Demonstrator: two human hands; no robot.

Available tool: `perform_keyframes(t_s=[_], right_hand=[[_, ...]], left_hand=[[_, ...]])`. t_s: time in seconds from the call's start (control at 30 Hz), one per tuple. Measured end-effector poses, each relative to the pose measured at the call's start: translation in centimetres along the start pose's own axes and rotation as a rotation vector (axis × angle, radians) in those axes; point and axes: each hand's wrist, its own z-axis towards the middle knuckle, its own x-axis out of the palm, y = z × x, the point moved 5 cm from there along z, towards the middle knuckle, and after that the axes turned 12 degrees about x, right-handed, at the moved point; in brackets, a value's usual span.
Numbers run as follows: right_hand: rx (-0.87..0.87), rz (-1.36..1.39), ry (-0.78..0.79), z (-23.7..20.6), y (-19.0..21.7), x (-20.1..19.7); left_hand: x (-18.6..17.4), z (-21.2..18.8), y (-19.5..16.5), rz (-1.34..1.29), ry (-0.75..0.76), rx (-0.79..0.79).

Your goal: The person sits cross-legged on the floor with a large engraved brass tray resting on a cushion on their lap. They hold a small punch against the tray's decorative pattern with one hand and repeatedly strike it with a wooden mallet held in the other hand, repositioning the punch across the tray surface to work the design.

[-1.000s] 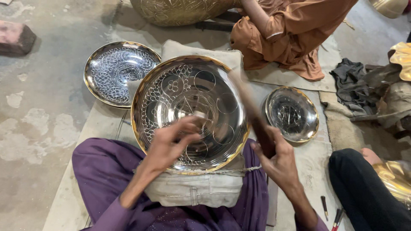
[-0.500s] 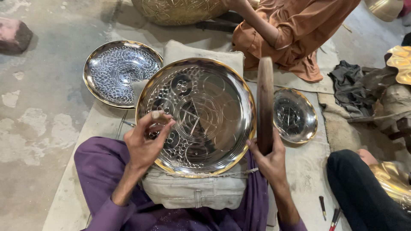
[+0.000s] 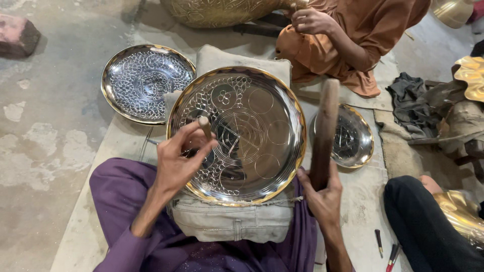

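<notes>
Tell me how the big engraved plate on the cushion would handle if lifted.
The large plate looks like rigid metal, so it likely stays stiff. Its polished, shiny face may be slippery. It rests tilted on the soft cushion, so a push could probably slide or rock it.

One head-worn camera looks steeply down, close over the wearer's lap, with the large plate [image 3: 237, 135] centred. Beyond the plate, the view reaches the floor and a seated person's knees. No second view.
</notes>
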Motion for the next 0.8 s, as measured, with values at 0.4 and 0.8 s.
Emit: perform_keyframes(t_s=[0.4, 0.8], right_hand=[[-0.134, 0.550, 0.307, -3.9, -2.7, 1.8], [-0.046, 0.003, 0.039, -2.5, -6.1, -3.0]], left_hand=[[5.6, 0.1, 1.5, -0.215, 0.519, -0.201], [7.4, 2.7, -0.4, -0.279, 0.828, 0.138]])
